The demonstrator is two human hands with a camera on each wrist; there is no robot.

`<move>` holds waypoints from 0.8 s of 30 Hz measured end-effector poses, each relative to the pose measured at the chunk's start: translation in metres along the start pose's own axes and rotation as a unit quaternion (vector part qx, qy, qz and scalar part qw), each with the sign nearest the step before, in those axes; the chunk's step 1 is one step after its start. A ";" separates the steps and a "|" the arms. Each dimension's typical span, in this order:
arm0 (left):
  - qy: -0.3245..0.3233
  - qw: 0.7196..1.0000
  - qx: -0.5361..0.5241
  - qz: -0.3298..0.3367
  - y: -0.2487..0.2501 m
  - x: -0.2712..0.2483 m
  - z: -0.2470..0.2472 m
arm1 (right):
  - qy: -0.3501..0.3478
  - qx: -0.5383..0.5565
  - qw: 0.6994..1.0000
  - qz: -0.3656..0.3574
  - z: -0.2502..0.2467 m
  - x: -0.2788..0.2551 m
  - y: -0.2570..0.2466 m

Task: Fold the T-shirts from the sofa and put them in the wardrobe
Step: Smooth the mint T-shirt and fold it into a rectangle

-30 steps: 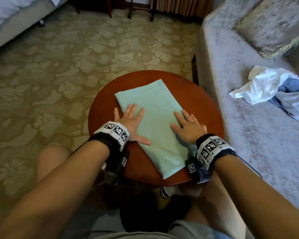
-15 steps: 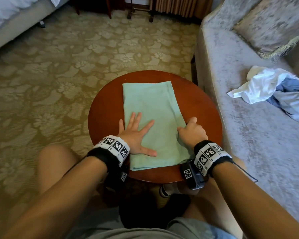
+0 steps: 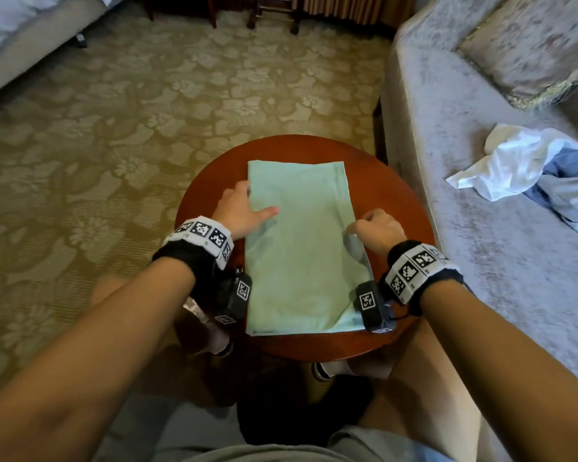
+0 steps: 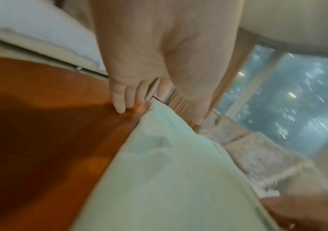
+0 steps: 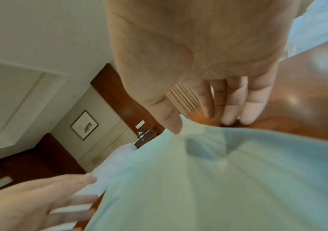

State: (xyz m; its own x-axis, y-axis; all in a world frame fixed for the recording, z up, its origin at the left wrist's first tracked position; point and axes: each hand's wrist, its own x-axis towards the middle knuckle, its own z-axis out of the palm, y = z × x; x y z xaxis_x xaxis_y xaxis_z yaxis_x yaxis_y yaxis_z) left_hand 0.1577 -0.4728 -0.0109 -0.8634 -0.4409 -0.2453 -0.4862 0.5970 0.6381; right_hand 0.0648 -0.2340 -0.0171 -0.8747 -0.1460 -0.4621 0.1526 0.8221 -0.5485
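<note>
Overhead view first: the soft mint-green folded T-shirt (image 3: 297, 241) lies as a long rectangle on the glossy round reddish-brown wooden table (image 3: 401, 208), left hand (image 3: 239, 210) gripping its left edge, thumb on top, right hand (image 3: 377, 228) pinching up the right edge, while 2 crumpled shirts, white (image 3: 508, 161) and blue (image 3: 568, 181), wait on the grey velvety sofa (image 3: 447, 128). Left wrist view shows fingertips (image 4: 119, 107) tucked at the hem; right wrist view shows the thumb (image 5: 171, 123) atop limp cloth, and uneven lifting could skew the fold or slide it off the slick wood.
</note>
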 end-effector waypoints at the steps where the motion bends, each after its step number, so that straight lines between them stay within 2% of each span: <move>1: 0.025 0.998 -0.047 -0.038 0.003 0.011 -0.002 | 0.003 0.026 1.000 -0.004 -0.003 0.008 -0.005; 3: 0.034 0.979 -0.164 -0.117 0.008 0.034 -0.006 | 0.009 0.092 0.996 0.007 -0.006 0.027 -0.018; 5: 0.026 0.940 -0.291 -0.176 0.012 0.056 -0.010 | 0.004 0.205 0.978 0.036 -0.007 0.053 -0.030; 7: 0.020 0.923 -0.318 -0.218 0.014 0.072 -0.014 | -0.013 0.300 0.952 0.066 -0.007 0.080 -0.037; 9: 0.004 0.931 -0.279 -0.235 0.012 0.086 -0.019 | -0.013 0.305 0.949 0.081 -0.011 0.089 -0.047; 13: -0.031 0.941 -0.241 -0.235 0.011 0.106 -0.026 | -0.041 0.224 0.970 0.085 -0.023 0.103 -0.059; 16: -0.001 0.958 -0.216 -0.190 0.020 0.114 -0.030 | -0.006 0.259 0.965 0.036 -0.026 0.110 -0.065; 17: 0.033 0.954 -0.244 -0.170 0.026 0.117 -0.032 | 0.027 0.293 0.956 0.015 -0.028 0.110 -0.068; 19: 0.100 0.928 -0.332 -0.136 0.041 0.117 -0.039 | 0.080 0.384 0.920 -0.017 -0.036 0.104 -0.077; 20: 0.112 0.914 -0.372 -0.121 0.049 0.115 -0.043 | 0.094 0.417 0.903 -0.036 -0.041 0.100 -0.081; 22: 0.097 0.890 -0.432 -0.105 0.060 0.104 -0.050 | 0.089 0.443 0.890 -0.061 -0.051 0.086 -0.085; 24: 0.061 0.884 -0.454 -0.094 0.062 0.083 -0.053 | 0.058 0.459 0.884 -0.063 -0.056 0.066 -0.080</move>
State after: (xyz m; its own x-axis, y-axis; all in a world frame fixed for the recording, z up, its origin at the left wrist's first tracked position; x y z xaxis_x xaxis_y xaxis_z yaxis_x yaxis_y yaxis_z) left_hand 0.0630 -0.5084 0.0470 -0.7304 -0.5775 -0.3647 -0.2640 -0.2537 0.9306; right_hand -0.0309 -0.2783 0.0356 -0.9441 -0.1037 -0.3129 0.3144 0.0020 -0.9493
